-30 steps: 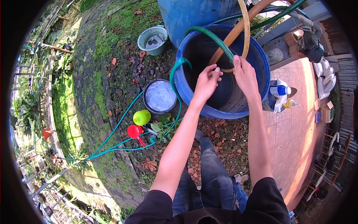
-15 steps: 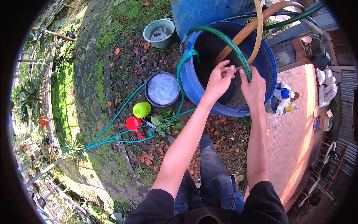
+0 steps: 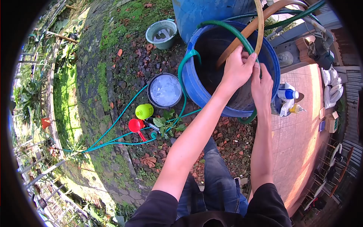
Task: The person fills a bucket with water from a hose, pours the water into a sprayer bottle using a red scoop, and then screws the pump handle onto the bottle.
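Observation:
Over the open blue barrel point(image 3: 192, 85), both hands meet at the green hose point(image 3: 228, 28). My left hand point(image 3: 239, 68) is closed, its fingers wrapped round the green hose near the thin tan hose point(image 3: 260, 26). Just right of it, my right hand point(image 3: 261, 81) pinches at the hose's lower part, fingertips close to the left hand's. What exactly lies between the right fingers is partly hidden. A thicker orange-brown hose point(image 3: 249, 28) runs down into the barrel behind my hands. A teal hose point(image 3: 182, 75) hooks over the barrel's left rim.
Left of the barrel are a grey-green bucket point(image 3: 162, 44), a round basin with whitish liquid point(image 3: 165, 90), a yellow-green bottle point(image 3: 143, 111) and a red dipper point(image 3: 135, 125). Another blue drum point(image 3: 200, 15) stands behind. Bottles point(image 3: 289, 94) sit on the tiled floor point(image 3: 291, 143) at right.
My left hand has moved right and up, from beside the hose onto it. My right hand has shifted slightly right. The green hose's curve has moved right and its lower part has shifted.

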A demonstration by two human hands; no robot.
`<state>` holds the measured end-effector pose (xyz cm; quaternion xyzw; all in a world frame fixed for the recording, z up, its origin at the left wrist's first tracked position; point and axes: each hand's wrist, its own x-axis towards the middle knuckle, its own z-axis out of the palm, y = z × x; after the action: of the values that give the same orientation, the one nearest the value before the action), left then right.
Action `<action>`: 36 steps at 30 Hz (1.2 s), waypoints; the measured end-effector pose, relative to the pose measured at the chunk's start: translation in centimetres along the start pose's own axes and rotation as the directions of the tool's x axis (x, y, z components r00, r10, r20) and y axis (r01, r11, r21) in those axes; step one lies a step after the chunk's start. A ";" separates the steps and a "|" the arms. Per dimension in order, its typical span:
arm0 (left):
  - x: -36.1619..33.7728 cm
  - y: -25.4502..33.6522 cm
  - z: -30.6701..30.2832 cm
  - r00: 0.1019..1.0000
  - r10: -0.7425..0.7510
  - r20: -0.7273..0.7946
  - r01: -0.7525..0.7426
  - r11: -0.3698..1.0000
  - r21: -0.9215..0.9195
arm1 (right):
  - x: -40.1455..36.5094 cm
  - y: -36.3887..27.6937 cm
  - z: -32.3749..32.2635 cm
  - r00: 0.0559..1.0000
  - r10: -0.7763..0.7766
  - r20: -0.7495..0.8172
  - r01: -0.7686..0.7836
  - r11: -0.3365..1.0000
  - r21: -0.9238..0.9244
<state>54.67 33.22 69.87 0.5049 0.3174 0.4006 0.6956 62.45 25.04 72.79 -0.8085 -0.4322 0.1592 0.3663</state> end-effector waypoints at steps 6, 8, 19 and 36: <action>4.7 2.7 3.8 0.976 0.184 -0.115 -0.160 0.968 0.191 | 6.9 -0.5 -2.4 0.972 -0.176 -0.155 0.131 0.956 -0.264; 6.6 1.7 3.4 0.989 0.133 -0.060 -0.106 0.938 0.329 | 8.8 -0.3 -2.3 0.984 -0.132 -0.116 0.087 0.939 -0.332; 9.6 -2.6 1.4 0.996 -0.036 -0.081 0.075 0.829 0.554 | 14.6 3.7 0.5 0.998 0.022 -0.065 -0.052 0.859 -0.509; 6.2 -3.3 -0.5 0.997 -0.030 -0.075 0.058 0.918 0.392 | 11.2 6.2 -2.1 0.993 -0.024 -0.115 -0.035 0.873 -0.487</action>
<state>57.99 38.30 66.37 0.6134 0.4260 0.3296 0.5775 73.69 31.03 70.38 -0.8838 -0.4339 -0.0017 0.1750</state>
